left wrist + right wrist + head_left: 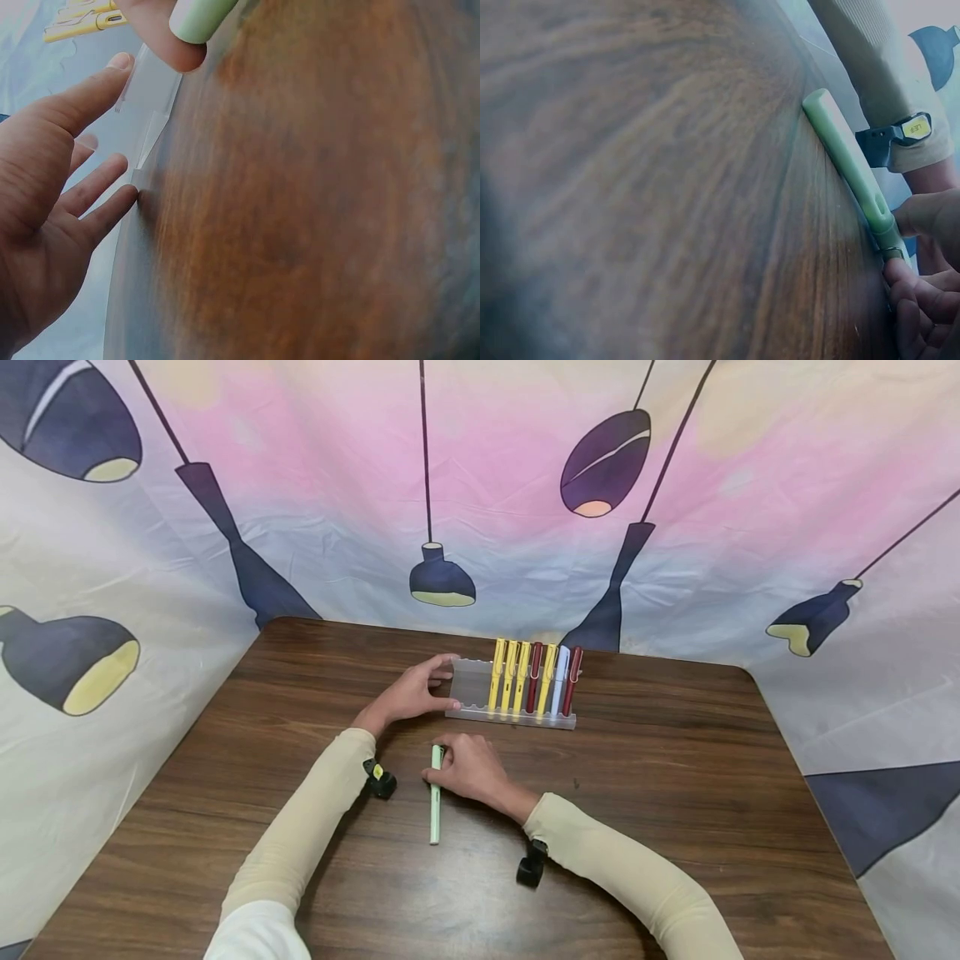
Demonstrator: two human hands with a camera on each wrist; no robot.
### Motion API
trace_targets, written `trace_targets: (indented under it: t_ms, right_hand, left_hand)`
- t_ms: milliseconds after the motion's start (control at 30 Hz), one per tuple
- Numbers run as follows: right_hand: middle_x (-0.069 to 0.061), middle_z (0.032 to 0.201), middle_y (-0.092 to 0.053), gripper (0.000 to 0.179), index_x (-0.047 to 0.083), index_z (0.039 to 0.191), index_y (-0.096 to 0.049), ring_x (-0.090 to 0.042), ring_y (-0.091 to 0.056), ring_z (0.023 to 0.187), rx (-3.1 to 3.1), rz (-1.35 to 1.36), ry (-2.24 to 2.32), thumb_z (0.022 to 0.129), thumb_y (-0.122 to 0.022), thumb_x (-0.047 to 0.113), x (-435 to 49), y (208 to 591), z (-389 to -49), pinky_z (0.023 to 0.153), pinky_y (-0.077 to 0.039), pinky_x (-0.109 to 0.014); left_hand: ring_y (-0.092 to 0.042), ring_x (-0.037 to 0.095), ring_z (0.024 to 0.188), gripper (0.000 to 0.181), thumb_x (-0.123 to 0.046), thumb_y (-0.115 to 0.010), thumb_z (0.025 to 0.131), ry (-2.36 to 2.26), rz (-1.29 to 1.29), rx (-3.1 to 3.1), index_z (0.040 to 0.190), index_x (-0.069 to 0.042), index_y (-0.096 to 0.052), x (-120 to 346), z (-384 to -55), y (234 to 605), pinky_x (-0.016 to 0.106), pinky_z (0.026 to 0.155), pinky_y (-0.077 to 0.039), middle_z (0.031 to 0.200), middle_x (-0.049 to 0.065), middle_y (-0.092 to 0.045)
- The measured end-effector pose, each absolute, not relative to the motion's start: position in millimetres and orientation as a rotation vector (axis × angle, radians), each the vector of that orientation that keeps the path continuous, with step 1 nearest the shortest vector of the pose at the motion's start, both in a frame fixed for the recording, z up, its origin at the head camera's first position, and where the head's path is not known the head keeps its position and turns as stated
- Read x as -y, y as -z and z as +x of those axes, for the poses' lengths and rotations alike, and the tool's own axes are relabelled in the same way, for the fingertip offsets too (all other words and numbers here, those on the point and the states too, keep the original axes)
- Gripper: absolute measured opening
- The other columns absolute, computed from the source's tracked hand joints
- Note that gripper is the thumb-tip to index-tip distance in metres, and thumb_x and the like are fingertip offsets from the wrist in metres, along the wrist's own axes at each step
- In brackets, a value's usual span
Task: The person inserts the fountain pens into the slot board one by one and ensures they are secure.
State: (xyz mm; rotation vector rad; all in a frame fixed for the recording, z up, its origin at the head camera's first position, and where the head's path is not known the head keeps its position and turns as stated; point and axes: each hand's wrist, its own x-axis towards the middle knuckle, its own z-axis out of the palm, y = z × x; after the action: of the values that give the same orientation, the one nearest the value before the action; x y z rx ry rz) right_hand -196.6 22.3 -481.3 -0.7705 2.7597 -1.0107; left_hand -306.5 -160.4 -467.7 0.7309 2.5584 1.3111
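A clear plastic pen rack (pixel 471 683) stands toward the back of the table, with several yellow pens (pixel 509 675), two dark red pens (pixel 533 678) and one light blue pen (pixel 559 681) leaning in its slots. My left hand (pixel 411 692) holds the rack's left end, thumb at the front ledge and fingers toward the back. In front of the rack, my right hand (pixel 472 767) pinches a light green pen (pixel 435 814) near its upper, clip end between thumb and fingers. The green pen's barrel (pixel 845 161) points toward me, lying on or just above the tabletop; which, I cannot tell.
The brown wooden table (pixel 675 827) reaches around both arms. A printed cloth (pixel 510 468) with lamp pictures hangs behind and beside it. Vacant slots show at the rack's left part. Black wrist cameras (pixel 531 864) sit on both sleeves.
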Motion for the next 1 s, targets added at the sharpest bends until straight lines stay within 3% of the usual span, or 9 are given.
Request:
trace_targets:
  t_ms: [533,1000]
  right_hand:
    - [0.012,0.064,-0.063,0.042,0.005,0.123,-0.074,0.001,-0.055,0.055,-2.731,-0.713,1.108,0.084,-0.078,0.019,-37.4,477.6,-188.0,0.054,-0.047,-0.018]
    - [0.009,0.065,-0.062,0.041,0.004,0.123,-0.073,-0.002,-0.052,0.054,-2.733,-0.610,1.175,0.084,-0.077,0.016,-65.1,466.3,-187.2,0.049,-0.043,-0.019]
  left_hand:
    - [-0.050,0.035,0.139,0.088,-0.028,-0.083,0.089,-1.314,0.740,-2.549,0.160,-0.014,-0.033,161.8,-310.1,472.1,0.053,0.113,-0.044,0.161,0.013,-0.038]
    - [-0.050,0.034,0.139,0.089,-0.033,-0.084,0.087,-1.297,0.712,-2.561,0.159,-0.016,-0.034,161.3,-308.2,470.4,0.053,0.113,-0.044,0.160,0.013,-0.039]
